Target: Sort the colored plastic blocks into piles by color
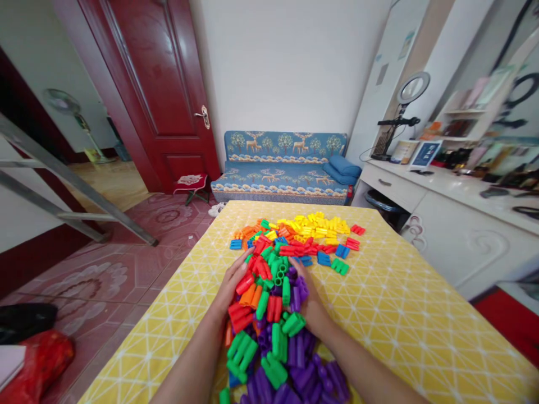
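Note:
A big heap of plastic tube blocks (278, 280) in red, green, purple, orange, yellow and blue lies along the middle of the yellow-clothed table (404, 303). My left hand (231, 285) lies against the left flank of the heap, fingers stretched forward beside red and orange blocks. On the right flank rests my right hand (310, 303), its fingers flat among purple and green blocks. Both hands cup the pile between them and neither one grips a block. Green and purple blocks (286, 359) are piled between my forearms.
A blue patterned sofa (286, 168) stands beyond the table's far edge, with a dark red door (160, 95) to its left. A white dresser (458, 213) with a ring light (410, 92) runs along the right. Metal ladder rails (76, 191) cross the floor at left.

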Demonstrator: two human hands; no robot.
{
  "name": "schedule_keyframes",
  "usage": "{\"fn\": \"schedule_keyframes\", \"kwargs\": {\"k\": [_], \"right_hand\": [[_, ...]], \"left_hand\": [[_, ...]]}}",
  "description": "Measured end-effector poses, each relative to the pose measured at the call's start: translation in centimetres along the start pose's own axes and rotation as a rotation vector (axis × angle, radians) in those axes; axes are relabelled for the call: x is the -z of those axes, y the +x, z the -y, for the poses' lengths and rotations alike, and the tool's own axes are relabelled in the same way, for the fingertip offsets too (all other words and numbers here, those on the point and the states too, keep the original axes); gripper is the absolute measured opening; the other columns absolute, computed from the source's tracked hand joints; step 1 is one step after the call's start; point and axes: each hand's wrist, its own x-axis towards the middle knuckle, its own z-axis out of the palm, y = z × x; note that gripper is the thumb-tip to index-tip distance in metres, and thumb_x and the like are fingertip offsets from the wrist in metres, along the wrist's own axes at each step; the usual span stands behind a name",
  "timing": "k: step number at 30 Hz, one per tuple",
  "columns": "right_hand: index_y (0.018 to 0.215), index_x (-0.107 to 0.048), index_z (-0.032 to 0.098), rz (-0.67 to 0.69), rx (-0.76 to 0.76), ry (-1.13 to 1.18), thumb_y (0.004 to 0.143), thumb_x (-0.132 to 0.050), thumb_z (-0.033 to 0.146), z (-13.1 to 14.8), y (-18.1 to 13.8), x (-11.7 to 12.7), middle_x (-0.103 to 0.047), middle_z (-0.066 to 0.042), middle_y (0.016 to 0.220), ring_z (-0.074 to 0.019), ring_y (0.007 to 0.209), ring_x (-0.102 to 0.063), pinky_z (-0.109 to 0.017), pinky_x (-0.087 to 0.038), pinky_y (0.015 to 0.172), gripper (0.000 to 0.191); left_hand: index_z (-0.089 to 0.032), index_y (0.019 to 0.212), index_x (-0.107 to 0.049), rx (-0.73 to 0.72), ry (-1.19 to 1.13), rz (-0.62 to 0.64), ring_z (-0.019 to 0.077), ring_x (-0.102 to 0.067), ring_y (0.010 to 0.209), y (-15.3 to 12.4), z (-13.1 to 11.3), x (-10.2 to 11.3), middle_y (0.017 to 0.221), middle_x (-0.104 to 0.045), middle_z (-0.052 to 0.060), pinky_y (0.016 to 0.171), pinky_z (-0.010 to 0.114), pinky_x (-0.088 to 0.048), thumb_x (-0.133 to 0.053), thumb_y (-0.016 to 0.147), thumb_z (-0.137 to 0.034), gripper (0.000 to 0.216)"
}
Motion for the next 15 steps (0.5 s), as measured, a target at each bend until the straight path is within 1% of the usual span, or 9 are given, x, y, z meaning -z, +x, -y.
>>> {"fn": "schedule_keyframes", "kwargs": {"k": [2, 4, 5, 7, 10, 12, 15], "right_hand": [[0.140, -0.037, 0.031, -0.041, -0.028, 0.060, 0.061, -0.079, 0.046, 0.9, 0.9, -0.9, -0.038, -0.006, 0.146, -0.0319, 0.139, -0.026, -0.054, -0.024, 0.113, 0.091], [0.138, -0.041, 0.030, -0.065, -0.089, 0.128, 0.060, -0.080, 0.042, 2.0, 1.7, -1.3, -0.039, -0.006, 0.144, -0.0307, 0.138, -0.027, -0.054, -0.021, 0.114, 0.087], [0.137, -0.042, 0.029, -0.065, -0.125, 0.184, 0.062, -0.080, 0.039, 2.6, 2.1, -1.3, -0.042, -0.006, 0.142, -0.0291, 0.136, -0.032, -0.052, -0.023, 0.114, 0.085], [0.138, -0.040, 0.030, -0.047, -0.194, 0.321, 0.063, -0.079, 0.036, 4.0, 2.9, -1.2, -0.050, -0.005, 0.134, -0.0260, 0.128, -0.044, -0.049, -0.032, 0.110, 0.085], [0.142, -0.032, 0.032, -0.016, -0.267, 0.479, 0.065, -0.078, 0.033, 5.9, 4.0, -0.4, -0.057, -0.003, 0.124, -0.0224, 0.117, -0.053, -0.044, -0.040, 0.105, 0.090], [0.144, -0.029, 0.032, 0.041, -0.265, 0.496, 0.067, -0.077, 0.032, 6.7, 4.4, 0.6, -0.056, -0.003, 0.128, -0.0217, 0.118, -0.053, -0.043, -0.040, 0.104, 0.091], [0.143, -0.031, 0.030, 0.206, -0.209, 0.348, 0.069, -0.075, 0.034, 7.2, 3.8, 3.2, -0.046, -0.006, 0.142, -0.0238, 0.129, -0.044, -0.043, -0.036, 0.108, 0.086]], "left_hand": [[-0.021, 0.138, -0.047, -0.007, 0.019, 0.009, 0.0314, -0.041, 0.133, -0.1, -0.3, 0.1, 0.139, -0.052, 0.009, 0.107, 0.043, -0.038, -0.064, 0.080, -0.045, 0.065], [-0.022, 0.138, -0.047, -0.023, 0.102, 0.022, 0.0316, -0.041, 0.133, 0.0, -0.5, 0.2, 0.137, -0.054, 0.008, 0.107, 0.042, -0.038, -0.070, 0.076, -0.041, 0.068], [-0.021, 0.137, -0.048, -0.035, 0.150, 0.030, 0.0317, -0.041, 0.133, 0.0, -0.6, 0.1, 0.136, -0.055, 0.008, 0.108, 0.042, -0.038, -0.072, 0.075, -0.039, 0.069], [-0.021, 0.134, -0.053, -0.061, 0.226, 0.046, 0.0318, -0.041, 0.133, 0.2, -1.0, -0.2, 0.135, -0.056, 0.009, 0.107, 0.041, -0.038, -0.074, 0.073, -0.036, 0.066], [-0.019, 0.129, -0.057, -0.087, 0.231, 0.051, 0.0321, -0.047, 0.128, 0.3, -1.7, -0.9, 0.134, -0.057, 0.009, 0.103, 0.040, -0.043, -0.076, 0.071, -0.035, 0.063], [-0.019, 0.126, -0.060, -0.080, 0.196, 0.046, 0.0322, -0.052, 0.123, 0.2, -2.2, -1.3, 0.131, -0.060, 0.009, 0.099, 0.040, -0.045, -0.077, 0.069, -0.036, 0.061], [-0.018, 0.119, -0.065, -0.040, 0.170, 0.073, 0.0321, -0.057, 0.117, -0.1, -3.0, -1.2, 0.123, -0.065, 0.010, 0.098, 0.041, -0.045, -0.072, 0.073, -0.040, 0.051]]}}
